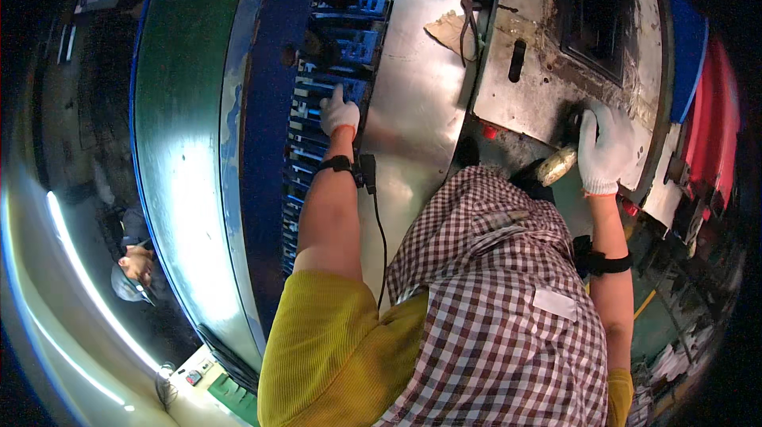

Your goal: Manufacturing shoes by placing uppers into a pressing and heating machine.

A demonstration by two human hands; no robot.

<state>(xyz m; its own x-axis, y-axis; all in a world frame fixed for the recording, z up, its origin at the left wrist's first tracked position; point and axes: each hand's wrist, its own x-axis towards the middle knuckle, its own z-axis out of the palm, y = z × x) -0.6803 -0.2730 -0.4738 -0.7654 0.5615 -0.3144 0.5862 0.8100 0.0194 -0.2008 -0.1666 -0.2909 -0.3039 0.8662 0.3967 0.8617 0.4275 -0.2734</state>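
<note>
1. Head view: dark, blue-lit, closely slotted metal row (302, 145), left of the steel table (413, 86).
2. Reaching forward with gloved left hand (340, 116), index finger extended at the row; cannot tell whether grasping.
3. Holding gloved right hand (609, 149) beside a tan rounded object (557, 165); grasp unclear.

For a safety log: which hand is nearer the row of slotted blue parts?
Left. The left hand is at the row of slotted blue parts; the right hand is farther right, beyond the shiny metal sheet.
</note>
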